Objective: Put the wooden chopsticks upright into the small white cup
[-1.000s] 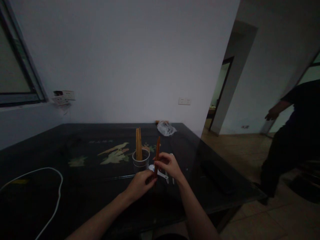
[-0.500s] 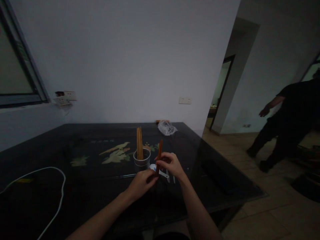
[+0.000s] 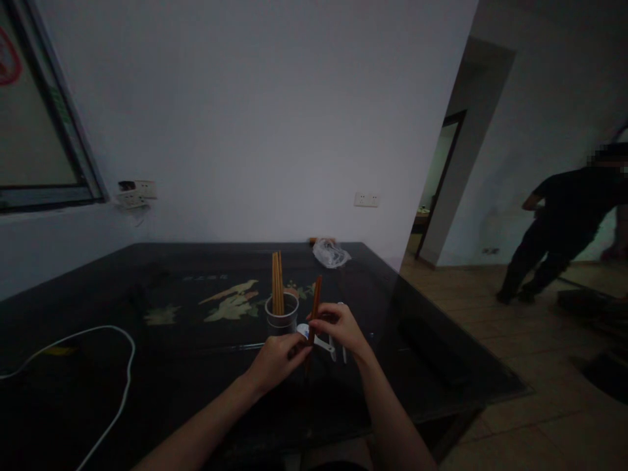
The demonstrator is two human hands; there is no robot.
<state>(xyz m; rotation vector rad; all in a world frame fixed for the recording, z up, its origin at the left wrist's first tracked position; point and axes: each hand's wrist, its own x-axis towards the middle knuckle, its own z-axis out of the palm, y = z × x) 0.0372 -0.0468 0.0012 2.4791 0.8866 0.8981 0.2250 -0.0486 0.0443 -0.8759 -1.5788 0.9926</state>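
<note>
Reddish-brown chopsticks [image 3: 317, 293] stand nearly upright between my two hands; how many are in the bundle I cannot tell. My right hand [image 3: 342, 328] pinches them around the middle. Lower down, the fingers of my left hand [image 3: 279, 358] are closed on the same chopsticks. Just behind my left hand is a cup [image 3: 281, 322] holding several lighter wooden chopsticks [image 3: 278, 282]. A white spoon [image 3: 324, 345] lies on the table beyond the held chopsticks, partly covered by them and my fingers. Beside it are other slim white handles [image 3: 344, 354].
The dark glossy table [image 3: 196, 386] has a bird-and-leaf pattern. A crumpled clear plastic bag [image 3: 330, 254] lies at its back edge. A white cable [image 3: 128, 366] curves over the left side, and a dark flat object [image 3: 434, 353] rests at right. A person [image 3: 559, 216] stands farther right.
Both hands keep their hold on the chopsticks with little movement. The view has shifted slightly. The person at right has moved farther away.
</note>
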